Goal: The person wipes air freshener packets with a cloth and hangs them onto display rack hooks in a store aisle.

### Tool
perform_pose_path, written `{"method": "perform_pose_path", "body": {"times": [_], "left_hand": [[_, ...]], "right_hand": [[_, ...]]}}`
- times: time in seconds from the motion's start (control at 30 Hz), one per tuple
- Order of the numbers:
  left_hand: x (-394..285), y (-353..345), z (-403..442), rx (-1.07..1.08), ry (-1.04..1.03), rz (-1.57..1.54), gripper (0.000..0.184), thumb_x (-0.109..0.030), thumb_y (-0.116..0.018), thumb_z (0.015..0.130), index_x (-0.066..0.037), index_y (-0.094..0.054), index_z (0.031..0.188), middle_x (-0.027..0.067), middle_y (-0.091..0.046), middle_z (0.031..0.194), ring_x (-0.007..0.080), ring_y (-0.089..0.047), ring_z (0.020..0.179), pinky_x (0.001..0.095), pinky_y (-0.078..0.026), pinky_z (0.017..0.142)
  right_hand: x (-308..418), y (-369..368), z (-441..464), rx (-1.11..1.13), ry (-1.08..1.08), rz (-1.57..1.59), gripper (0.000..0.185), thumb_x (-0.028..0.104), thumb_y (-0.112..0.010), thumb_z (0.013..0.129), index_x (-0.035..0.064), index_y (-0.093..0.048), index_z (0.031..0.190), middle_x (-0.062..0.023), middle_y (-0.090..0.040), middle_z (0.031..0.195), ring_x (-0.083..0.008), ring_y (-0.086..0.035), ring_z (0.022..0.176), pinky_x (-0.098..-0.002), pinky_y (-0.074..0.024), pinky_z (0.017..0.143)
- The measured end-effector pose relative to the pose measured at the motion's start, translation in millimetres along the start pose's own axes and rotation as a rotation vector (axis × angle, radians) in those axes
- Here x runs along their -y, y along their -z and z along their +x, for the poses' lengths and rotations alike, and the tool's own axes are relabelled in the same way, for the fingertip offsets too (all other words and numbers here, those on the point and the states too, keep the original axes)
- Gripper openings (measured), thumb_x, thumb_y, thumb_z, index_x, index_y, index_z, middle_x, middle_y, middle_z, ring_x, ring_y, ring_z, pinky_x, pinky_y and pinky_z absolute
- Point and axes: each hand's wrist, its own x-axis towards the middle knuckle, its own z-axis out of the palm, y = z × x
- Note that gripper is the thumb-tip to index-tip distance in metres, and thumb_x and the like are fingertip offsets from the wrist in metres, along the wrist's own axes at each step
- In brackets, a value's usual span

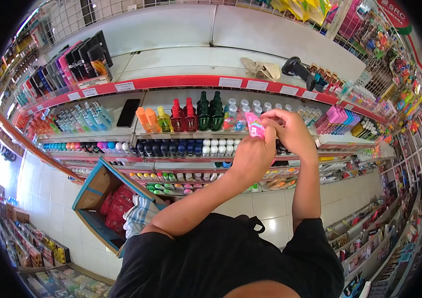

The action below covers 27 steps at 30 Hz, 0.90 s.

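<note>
In front of the shelves, my left hand [254,155] is closed around a small pink packet [254,125] with pale lettering. My right hand [290,131] meets it from the right, its fingers bent and pinched at the packet's edge beside the left fingertips; the exact contact is partly hidden. Just behind the packet stand small bottles with clear, rounded caps [231,110]. Dark green bottles [216,111], red bottles [183,116] and orange-capped bottles [147,120] line the same shelf to the left.
A black phone [128,113] lies on the middle shelf. Above it, a crumpled beige cloth [263,68] and a black handheld device [298,72] rest behind the red shelf edge [181,81]. An open cardboard box [97,186] at lower left holds red packages and a striped cloth [140,213].
</note>
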Motion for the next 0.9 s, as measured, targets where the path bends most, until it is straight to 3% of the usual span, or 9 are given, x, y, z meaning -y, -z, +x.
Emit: {"method": "perform_pose_path", "body": {"times": [0.17, 0.27, 0.4, 0.47, 0.53, 0.63, 0.7, 0.73, 0.9], "left_hand": [[-6, -16, -4, 0.048, -0.024, -0.004, 0.027, -0.003, -0.056, 0.073, 0.002, -0.042, 0.095, 0.0076, -0.054, 0.05, 0.0263, -0.057, 0.045, 0.0369, -0.045, 0.047], [-6, -37, -9, 0.209, -0.022, 0.158, 0.027, -0.007, -0.059, 0.072, -0.002, -0.047, 0.096, 0.0028, -0.057, 0.049, 0.0199, -0.063, 0.047, 0.0293, -0.049, 0.051], [-3, -37, -8, 0.284, 0.009, 0.058, 0.037, -0.01, -0.061, 0.075, 0.002, -0.043, 0.105, 0.0088, -0.058, 0.053, 0.0259, -0.061, 0.048, 0.035, -0.047, 0.047], [5, 0, 9, 0.368, 0.178, -0.093, 0.05, -0.025, -0.068, 0.076, -0.002, -0.044, 0.113, 0.0129, -0.062, 0.067, 0.0306, -0.063, 0.064, 0.0393, -0.048, 0.056], [42, 23, 29, 0.068, 0.136, -0.164, 0.062, -0.037, -0.075, 0.071, -0.006, -0.046, 0.116, 0.0142, -0.062, 0.084, 0.0345, -0.061, 0.08, 0.0429, -0.047, 0.071], [75, 48, 45, -0.138, 0.011, -0.066, 0.056, -0.032, -0.076, 0.07, -0.009, -0.052, 0.116, 0.0112, -0.06, 0.086, 0.0295, -0.06, 0.081, 0.043, -0.044, 0.074], [89, 54, 47, 0.32, 0.09, -0.46, 0.037, -0.021, -0.073, 0.075, -0.004, -0.059, 0.105, 0.0131, -0.064, 0.088, 0.0226, -0.06, 0.074, 0.0332, -0.047, 0.067], [87, 60, 46, 0.354, 0.206, -0.558, 0.02, -0.015, -0.069, 0.079, -0.001, -0.065, 0.092, 0.0106, -0.065, 0.081, 0.0129, -0.058, 0.066, 0.0273, -0.045, 0.06], [93, 78, 56, 0.319, 0.334, -0.584, 0.014, -0.013, -0.068, 0.081, -0.001, -0.069, 0.089, 0.0016, -0.062, 0.066, 0.003, -0.05, 0.062, 0.0217, -0.041, 0.057]], "right_hand": [[-18, 14, 8, 0.132, -0.136, 0.049, 0.024, 0.016, -0.066, 0.084, -0.0055, -0.064, 0.094, -0.0062, -0.066, 0.087, -0.0101, -0.059, 0.08, -0.0264, -0.0477, 0.076], [-30, 17, 18, 0.211, -0.146, -0.19, 0.018, 0.01, -0.063, 0.08, -0.0042, -0.065, 0.091, -0.0079, -0.066, 0.082, -0.0105, -0.059, 0.076, -0.0264, -0.0481, 0.072], [-24, 13, 19, 0.226, -0.142, -0.26, 0.016, 0.01, -0.062, 0.081, -0.0031, -0.064, 0.091, -0.0089, -0.065, 0.077, -0.0109, -0.057, 0.069, -0.027, -0.0468, 0.066], [-13, 21, 16, 0.093, -0.089, -0.35, 0.012, 0.008, -0.06, 0.083, -0.0028, -0.061, 0.088, -0.008, -0.063, 0.076, -0.0114, -0.054, 0.066, -0.0277, -0.0442, 0.063], [-8, 33, 13, 0.098, -0.016, -0.327, 0.011, 0.007, -0.059, 0.084, -0.0028, -0.06, 0.088, -0.0073, -0.061, 0.076, -0.0113, -0.052, 0.067, -0.0277, -0.0433, 0.063], [12, 42, 4, 0.158, 0.045, -0.313, 0.008, 0.006, -0.056, 0.087, -0.002, -0.055, 0.088, -0.005, -0.057, 0.078, -0.0103, -0.049, 0.072, -0.0265, -0.0418, 0.065], [19, 45, 2, 0.087, 0.084, -0.269, 0.007, 0.006, -0.055, 0.088, -0.0013, -0.053, 0.089, -0.0032, -0.055, 0.079, -0.0094, -0.048, 0.074, -0.0257, -0.0412, 0.067], [18, 47, 2, 0.077, 0.102, -0.223, 0.007, 0.006, -0.053, 0.09, -0.0005, -0.052, 0.088, -0.0018, -0.053, 0.079, -0.0089, -0.046, 0.073, -0.0248, -0.0405, 0.067], [12, 46, 15, 0.05, 0.121, -0.087, 0.009, 0.008, -0.054, 0.09, -0.0006, -0.053, 0.088, -0.0057, -0.053, 0.072, -0.011, -0.046, 0.066, -0.0269, -0.0407, 0.061]]}}
